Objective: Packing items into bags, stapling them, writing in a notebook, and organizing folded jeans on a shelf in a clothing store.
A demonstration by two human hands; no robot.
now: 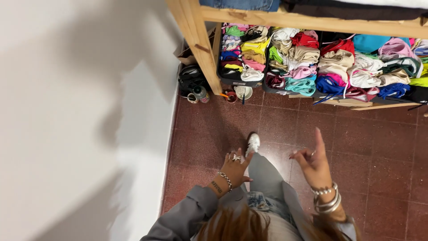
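While both our hands hang empty in front of us, the nearest things to them are the folded clothes (307, 62) packed in bins on the low shelf (285, 20) ahead, well apart from our fingers. Our left hand (235, 167) sits at waist level with ringed fingers loosely curled, holding nothing; our right hand (314, 160) is raised with the index finger stretched toward the shelf and the other fingers bent in, also holding nothing. To handle those rolled pieces neatly, we judge it best to step closer and bend, since the bins sit low under the wooden board, and to pinch one roll at its top so its neighbours stay packed.

Our shoe (253, 143) stands on the floor (379, 147) between the hands and the shelf. That floor is dark red speckled tile with pale joints. By the wooden post (196, 40) stand a mug (231, 96), a white cup (243, 92) and a small bottle (200, 93), next to a dark bag (191, 76). A white wall (80, 111) fills the left, crossed by shadow.
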